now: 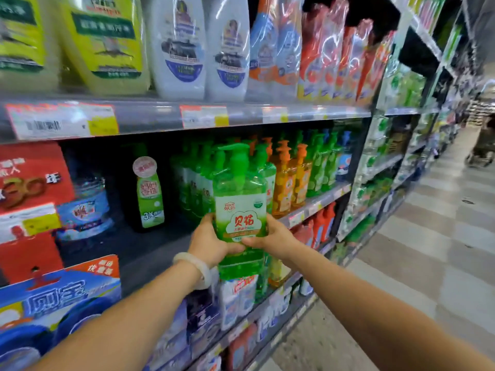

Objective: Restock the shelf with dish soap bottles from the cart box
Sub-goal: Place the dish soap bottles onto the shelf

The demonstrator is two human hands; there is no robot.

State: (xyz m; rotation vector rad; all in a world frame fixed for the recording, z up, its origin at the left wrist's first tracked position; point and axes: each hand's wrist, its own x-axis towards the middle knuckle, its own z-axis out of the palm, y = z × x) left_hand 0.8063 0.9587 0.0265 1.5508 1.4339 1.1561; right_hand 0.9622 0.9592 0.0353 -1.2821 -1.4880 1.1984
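A green dish soap bottle (241,199) with a pump top and a white-and-green label stands upright in front of the middle shelf (150,253). My left hand (211,241) grips its lower left side and my right hand (270,236) its lower right side. Just behind it on the shelf stand several matching green pump bottles (195,183). The cart box is out of view.
Orange pump bottles (289,178) and more green ones stand right of the row. A small dark green bottle (148,194) and a blue jug (85,207) sit left, with bare dark shelf between. Large refill bottles fill the upper shelf (241,116). The aisle floor (428,250) runs right.
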